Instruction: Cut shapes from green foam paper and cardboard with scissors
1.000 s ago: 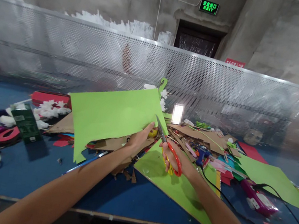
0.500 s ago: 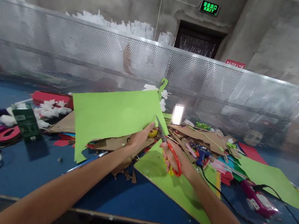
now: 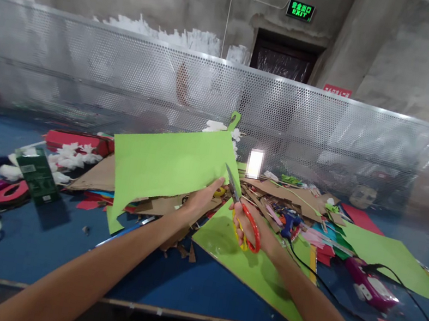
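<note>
A large green paper sheet [image 3: 164, 165] is held up at its lower right edge by my left hand [image 3: 201, 200], thumb on the near face and the other fingers hidden. My right hand [image 3: 243, 218] is closed round the handles of scissors [image 3: 253, 236], one loop red and one yellow. Their metal blades point up and left, at the sheet's right end, just beside my left thumb. Below the scissors a second green sheet [image 3: 238, 259] lies flat on the blue table [image 3: 167, 285].
Cardboard scraps [image 3: 291, 196] and a blue glue gun [image 3: 290, 223] lie behind my right hand. On the left stand a dark green box [image 3: 38, 173] and white paper flowers [image 3: 71, 157]. A purple power strip [image 3: 371, 285] with black cables sits right. A perforated metal screen [image 3: 149, 82] runs behind.
The held sheet's left end has swung slightly to the right, and its right edge has shifted a little too. Both hands and the scissors stay nearly where they were.
</note>
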Tool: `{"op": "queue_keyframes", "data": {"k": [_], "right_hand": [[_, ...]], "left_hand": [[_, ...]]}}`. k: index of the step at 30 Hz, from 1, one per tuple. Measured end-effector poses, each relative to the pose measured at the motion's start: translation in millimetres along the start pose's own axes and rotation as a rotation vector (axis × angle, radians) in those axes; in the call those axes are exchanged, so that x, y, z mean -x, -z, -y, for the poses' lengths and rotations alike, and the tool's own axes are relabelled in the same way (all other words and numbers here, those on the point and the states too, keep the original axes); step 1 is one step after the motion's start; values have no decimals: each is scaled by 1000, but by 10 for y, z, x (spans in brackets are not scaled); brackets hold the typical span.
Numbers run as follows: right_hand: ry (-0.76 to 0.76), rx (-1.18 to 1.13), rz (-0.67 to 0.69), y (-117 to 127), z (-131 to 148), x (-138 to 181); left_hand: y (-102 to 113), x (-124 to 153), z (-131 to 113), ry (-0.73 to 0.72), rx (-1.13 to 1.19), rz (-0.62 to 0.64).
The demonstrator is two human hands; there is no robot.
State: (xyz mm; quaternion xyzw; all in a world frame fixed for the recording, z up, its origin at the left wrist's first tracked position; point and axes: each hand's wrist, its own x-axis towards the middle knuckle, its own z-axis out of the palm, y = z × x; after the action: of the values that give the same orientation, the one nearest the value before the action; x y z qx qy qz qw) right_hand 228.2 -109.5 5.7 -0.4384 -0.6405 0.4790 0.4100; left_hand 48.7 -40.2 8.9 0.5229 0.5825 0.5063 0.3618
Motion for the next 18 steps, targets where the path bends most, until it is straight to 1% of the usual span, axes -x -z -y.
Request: {"op": "queue_keyframes", "data": {"k": [2, 5, 8, 11, 14, 18], "right_hand": [[-4, -35, 21, -9, 4, -9], [-30, -58, 24, -21, 3, -33], [-71, -75, 25, -23, -6, -47], [-31, 4, 9, 6, -7, -39], [-4, 116, 8, 101, 27, -10], [-43, 152, 89, 323, 90, 38]], "left_hand": [[10, 25, -19, 35, -24, -5], [31, 69, -67, 50, -34, -14], [38, 95, -108, 22, -6, -26], [35, 83, -122, -29, 12, -45], [45, 30, -99, -31, 6, -61], [119, -70, -25, 37, -26, -42]]}}
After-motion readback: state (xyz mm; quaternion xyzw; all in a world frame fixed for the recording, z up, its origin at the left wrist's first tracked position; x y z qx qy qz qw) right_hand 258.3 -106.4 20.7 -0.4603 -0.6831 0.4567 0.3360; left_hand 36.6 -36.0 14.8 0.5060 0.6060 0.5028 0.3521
